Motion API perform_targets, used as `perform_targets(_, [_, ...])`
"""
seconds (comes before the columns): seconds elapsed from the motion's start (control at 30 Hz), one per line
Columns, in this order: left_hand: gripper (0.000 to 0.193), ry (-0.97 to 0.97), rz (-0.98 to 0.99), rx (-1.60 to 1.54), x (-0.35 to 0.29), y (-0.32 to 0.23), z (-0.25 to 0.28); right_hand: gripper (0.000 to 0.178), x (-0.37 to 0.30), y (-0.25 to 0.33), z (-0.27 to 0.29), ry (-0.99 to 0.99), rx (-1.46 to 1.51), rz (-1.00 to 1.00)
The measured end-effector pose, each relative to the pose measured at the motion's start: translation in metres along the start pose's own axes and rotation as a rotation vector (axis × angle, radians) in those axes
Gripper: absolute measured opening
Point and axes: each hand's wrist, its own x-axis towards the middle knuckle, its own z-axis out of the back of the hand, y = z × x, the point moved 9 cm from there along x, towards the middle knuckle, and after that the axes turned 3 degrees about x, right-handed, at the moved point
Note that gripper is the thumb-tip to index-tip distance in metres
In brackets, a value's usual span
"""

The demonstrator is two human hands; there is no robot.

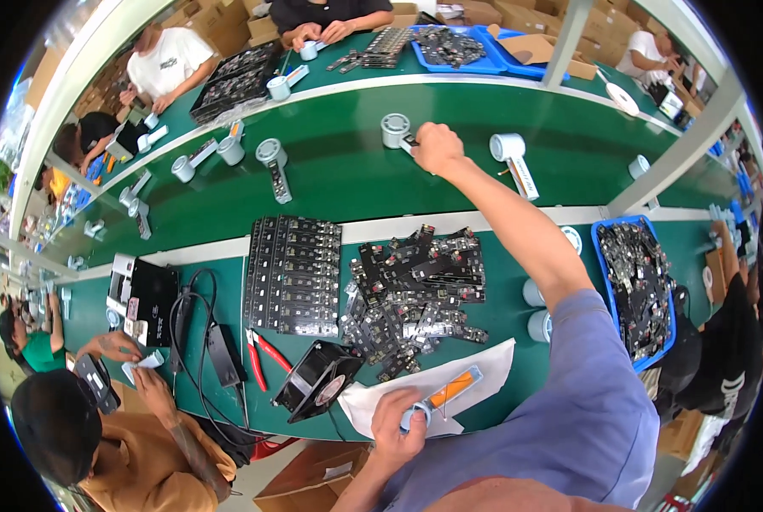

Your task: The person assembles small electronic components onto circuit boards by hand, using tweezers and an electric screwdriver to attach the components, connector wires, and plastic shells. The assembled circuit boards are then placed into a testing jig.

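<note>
My left hand (397, 424) is closed around the round head of a light-blue handheld fan housing (472, 376). An orange strip, apparently a battery, shows in its handle, which points up and right over a white sheet (494, 365). My right arm stretches across to the green belt. There my right hand (438, 149) grips the handle end of another light-blue fan housing (394, 130), whose handle carries a dark circuit board; its fingertips are partly hidden. Between my arms lie a heap of loose black circuit boards (420, 290) and a panel of joined boards (292, 273).
Red-handled cutters (266, 358) and a black square cooling fan (317, 380) lie left of the sheet. A blue tray (600, 282) of boards stands at right. More fan housings (270, 154) rest on the belt. A co-worker (100, 427) sits at left; others work across the belt.
</note>
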Motion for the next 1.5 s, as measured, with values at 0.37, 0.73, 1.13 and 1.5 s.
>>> perform_targets(0.37, [0.024, -0.043, 0.014, 0.018, -0.005, 0.002, 0.007, 0.011, -0.003, 0.021, -0.018, -0.058, 0.011, 0.137])
perform_targets(0.73, [0.022, 0.010, 0.002, 0.001, -0.005, -0.003, 0.002, 0.040, 0.004, 0.015, -0.018, -0.124, 0.065, 0.137])
perform_targets(1.13, [0.024, -0.024, 0.005, 0.019, -0.006, 0.003, 0.004, 0.052, -0.077, -0.120, 0.066, 0.326, -0.247, -0.210])
perform_targets(1.5, [0.028, -0.054, 0.014, 0.079, -0.012, 0.007, 0.003, 0.038, 0.008, -0.242, 0.048, -0.012, 0.744, -0.431])
